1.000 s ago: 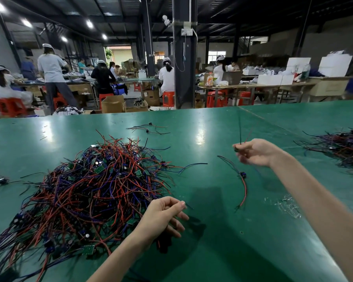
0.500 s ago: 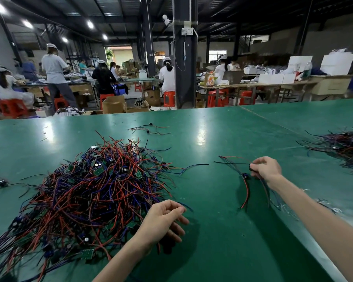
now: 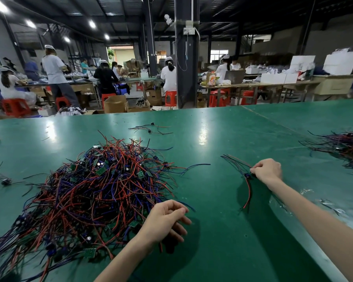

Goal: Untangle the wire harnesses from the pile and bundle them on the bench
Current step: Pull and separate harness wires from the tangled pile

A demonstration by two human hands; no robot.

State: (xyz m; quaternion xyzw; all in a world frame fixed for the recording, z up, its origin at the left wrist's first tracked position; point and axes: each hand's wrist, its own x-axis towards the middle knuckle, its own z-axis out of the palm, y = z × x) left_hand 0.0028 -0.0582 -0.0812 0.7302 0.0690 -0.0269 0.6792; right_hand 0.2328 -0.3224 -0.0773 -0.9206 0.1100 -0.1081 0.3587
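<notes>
A big tangled pile of red, blue and black wire harnesses [image 3: 96, 188] with small green circuit boards lies on the left of the green bench [image 3: 212, 251]. My left hand [image 3: 165, 220] hovers at the pile's right edge, fingers curled, thumb and forefinger pinching a thin wire. My right hand [image 3: 267, 170] rests on the bench to the right, fingers curled and pinching the small set of separated harnesses [image 3: 246, 180] at their dark connectors. Their red and blue leads fan out to the upper left and trail down toward me.
A second heap of harnesses [image 3: 342, 145] lies at the far right. A few loose wires [image 3: 151, 128] lie beyond the pile, and stray pieces [image 3: 4, 181] sit at the left edge. Clear plastic scraps [image 3: 326, 204] lie near my right forearm. Other workers sit at tables behind.
My right hand came down from holding a wire in the air and laid it with the separated harnesses on the bench. My left hand stayed at the pile's edge.
</notes>
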